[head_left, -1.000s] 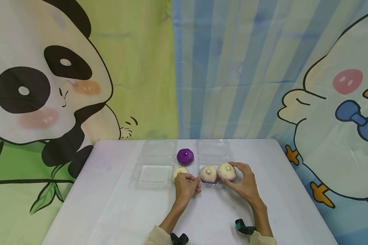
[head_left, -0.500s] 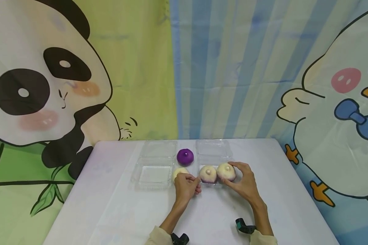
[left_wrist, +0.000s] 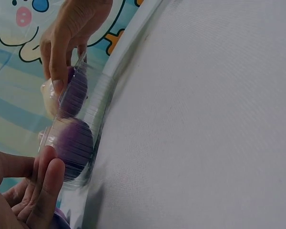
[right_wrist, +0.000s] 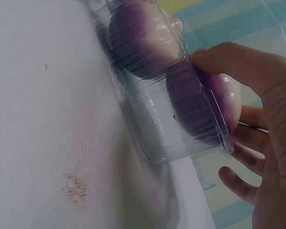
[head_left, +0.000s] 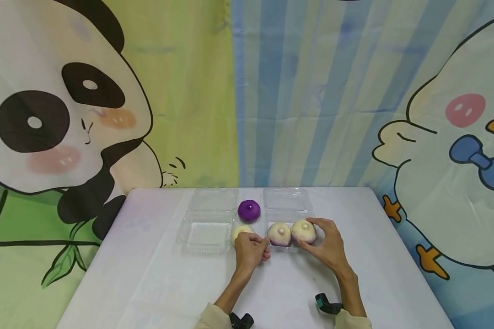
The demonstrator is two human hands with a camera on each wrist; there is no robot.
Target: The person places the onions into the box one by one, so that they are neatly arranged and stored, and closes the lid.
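My right hand (head_left: 328, 243) grips a cream-and-purple turnip (head_left: 303, 231) over the right end of a clear plastic box (right_wrist: 155, 119). The thumb lies at the box's front rim, and the turnip sits tilted, partly inside the wall. A second turnip (head_left: 279, 234) stands in the box's left part, its pale nub upward. At the box's left front corner, my left hand (head_left: 249, 251) pinches the rim between thumb and fingers. Behind that hand another pale turnip (head_left: 240, 231) is partly hidden. A deep purple round vegetable (head_left: 249, 210) with a small nub lies farther back.
To the left, a second clear plastic box (head_left: 207, 234) lies with its lid folded back. The right box's lid (head_left: 287, 199) is also folded back, near the far edge of the white table (head_left: 169, 283). A printed curtain (head_left: 304, 91) hangs behind.
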